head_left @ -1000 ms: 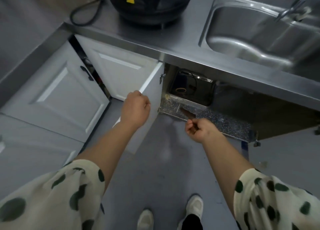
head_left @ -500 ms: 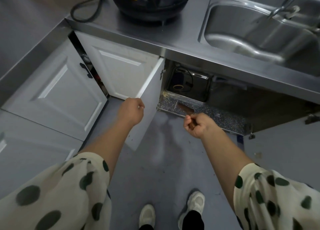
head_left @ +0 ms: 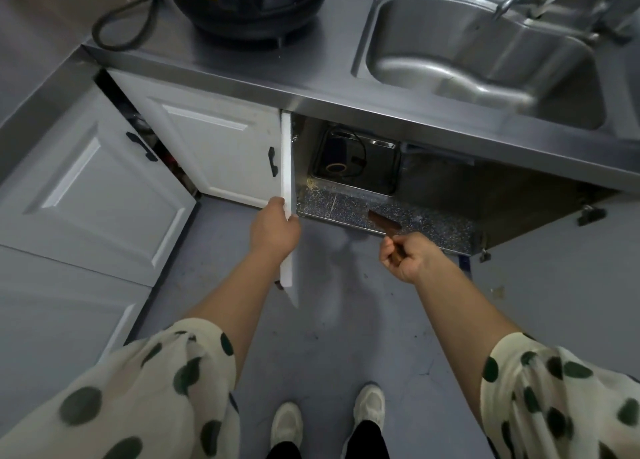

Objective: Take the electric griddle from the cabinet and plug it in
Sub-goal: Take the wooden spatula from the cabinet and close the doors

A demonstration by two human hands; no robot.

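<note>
door: left hand (head_left: 274,229) grips cabinet door (head_left: 286,199) edge, now swung wider open
right hand (head_left: 408,256): clenched on brown stick
meaning: griddle (head_left: 356,161) inside now reachable

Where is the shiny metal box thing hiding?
In the head view, the boxy metal appliance sits inside the open cabinet under the steel counter, just right of the white door held by the left hand.

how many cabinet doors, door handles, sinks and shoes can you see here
cabinet doors: 3, far-left door, middle door, open door
black door handles: 2
sinks: 1
shoes: 2
total: 8
</note>
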